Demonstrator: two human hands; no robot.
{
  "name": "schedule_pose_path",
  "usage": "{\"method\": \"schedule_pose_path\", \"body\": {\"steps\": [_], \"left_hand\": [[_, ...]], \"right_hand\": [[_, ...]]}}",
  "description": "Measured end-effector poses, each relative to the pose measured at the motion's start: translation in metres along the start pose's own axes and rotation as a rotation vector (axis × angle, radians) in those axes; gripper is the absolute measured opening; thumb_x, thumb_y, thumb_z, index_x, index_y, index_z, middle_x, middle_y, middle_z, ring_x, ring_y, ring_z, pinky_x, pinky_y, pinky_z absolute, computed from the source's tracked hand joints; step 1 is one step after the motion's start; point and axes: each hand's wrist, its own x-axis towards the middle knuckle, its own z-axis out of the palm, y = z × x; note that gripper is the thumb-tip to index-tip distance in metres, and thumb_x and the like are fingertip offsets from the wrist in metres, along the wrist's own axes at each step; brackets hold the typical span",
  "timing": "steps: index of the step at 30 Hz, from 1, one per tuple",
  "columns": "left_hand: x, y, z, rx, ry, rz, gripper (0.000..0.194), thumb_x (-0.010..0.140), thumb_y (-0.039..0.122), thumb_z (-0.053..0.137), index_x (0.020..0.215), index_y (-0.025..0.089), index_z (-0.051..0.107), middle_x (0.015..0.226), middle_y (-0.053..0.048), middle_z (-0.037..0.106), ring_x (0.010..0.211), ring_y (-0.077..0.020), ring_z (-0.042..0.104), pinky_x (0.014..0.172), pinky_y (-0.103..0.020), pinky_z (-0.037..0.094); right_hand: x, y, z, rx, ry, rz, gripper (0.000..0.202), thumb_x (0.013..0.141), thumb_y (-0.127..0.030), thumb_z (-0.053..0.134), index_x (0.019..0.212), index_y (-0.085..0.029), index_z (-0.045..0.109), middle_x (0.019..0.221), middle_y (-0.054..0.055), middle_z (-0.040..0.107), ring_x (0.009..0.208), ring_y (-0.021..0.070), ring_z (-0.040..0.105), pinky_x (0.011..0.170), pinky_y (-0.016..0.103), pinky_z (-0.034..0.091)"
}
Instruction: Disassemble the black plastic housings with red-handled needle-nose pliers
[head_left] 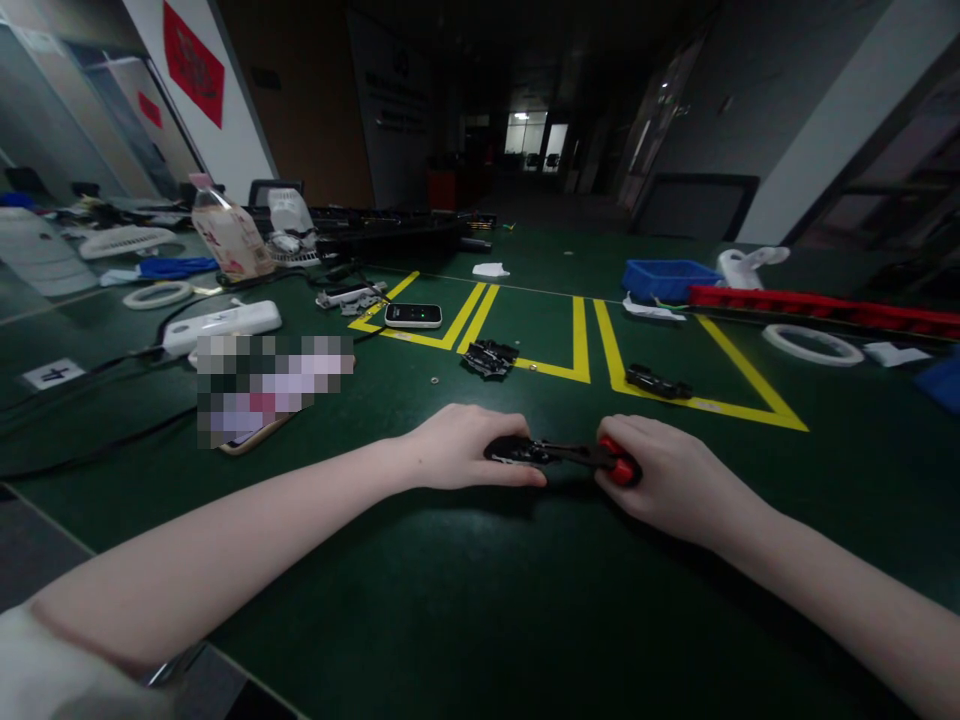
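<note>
My left hand grips a small black part between thumb and fingers, low over the green table. My right hand is closed around the red handles of what look like pliers. Their dark jaws reach left and meet the black part; exactly where they bite is too dark to make out. Beyond my hands lie a clump of black parts at the yellow tape and another black part to its right.
Yellow tape marks bays on the green table. A small device stands in the left bay. To the left are a phone, a white power strip with black cables, and a bottle. A blue bin and tape roll sit right.
</note>
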Motion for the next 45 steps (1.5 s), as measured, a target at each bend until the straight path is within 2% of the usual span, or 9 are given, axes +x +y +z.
{"method": "schedule_pose_path", "body": {"steps": [8, 20, 28, 39, 45], "left_hand": [[-0.0009, 0.0011, 0.0009, -0.014, 0.033, -0.009, 0.042, 0.089, 0.053, 0.063, 0.116, 0.021, 0.06, 0.101, -0.003, 0.071, 0.085, -0.0191, 0.066, 0.068, -0.027, 0.043], [-0.0007, -0.0002, -0.0006, 0.002, -0.002, 0.011, 0.041, 0.09, 0.054, 0.061, 0.108, 0.018, 0.066, 0.087, -0.002, 0.069, 0.071, -0.0152, 0.061, 0.061, -0.025, 0.04], [-0.0002, 0.0009, 0.0009, 0.002, 0.013, -0.009, 0.039, 0.087, 0.05, 0.068, 0.111, 0.019, 0.063, 0.099, -0.003, 0.071, 0.083, -0.0177, 0.065, 0.067, -0.026, 0.044], [-0.0002, 0.0014, -0.0001, 0.039, 0.005, 0.008, 0.04, 0.092, 0.055, 0.058, 0.103, 0.017, 0.065, 0.086, -0.002, 0.068, 0.071, -0.0157, 0.06, 0.061, -0.025, 0.038], [0.0004, -0.0008, 0.0001, 0.02, 0.023, 0.018, 0.04, 0.089, 0.055, 0.062, 0.103, 0.018, 0.064, 0.088, -0.002, 0.067, 0.073, -0.0158, 0.06, 0.06, -0.024, 0.038]], "right_hand": [[0.0009, 0.0024, 0.0033, -0.008, -0.002, 0.008, 0.008, 0.078, -0.032, 0.056, 0.08, -0.024, 0.053, 0.079, 0.006, 0.065, 0.07, 0.0211, 0.061, 0.061, 0.035, 0.05], [-0.0003, 0.0035, 0.0049, -0.041, 0.002, 0.02, 0.011, 0.078, -0.033, 0.057, 0.084, -0.024, 0.057, 0.084, 0.006, 0.066, 0.073, 0.0229, 0.063, 0.064, 0.038, 0.052], [0.0013, 0.0045, 0.0038, -0.038, -0.022, 0.024, 0.011, 0.079, -0.034, 0.057, 0.082, -0.024, 0.056, 0.081, 0.005, 0.066, 0.071, 0.0214, 0.062, 0.061, 0.035, 0.051], [0.0012, 0.0027, 0.0033, -0.05, -0.012, 0.014, 0.009, 0.078, -0.033, 0.055, 0.081, -0.024, 0.055, 0.079, 0.006, 0.066, 0.071, 0.0222, 0.062, 0.062, 0.037, 0.05], [0.0024, 0.0045, 0.0036, -0.039, -0.013, 0.009, 0.01, 0.08, -0.034, 0.054, 0.079, -0.024, 0.055, 0.078, 0.006, 0.066, 0.069, 0.0216, 0.063, 0.061, 0.036, 0.051]]}}
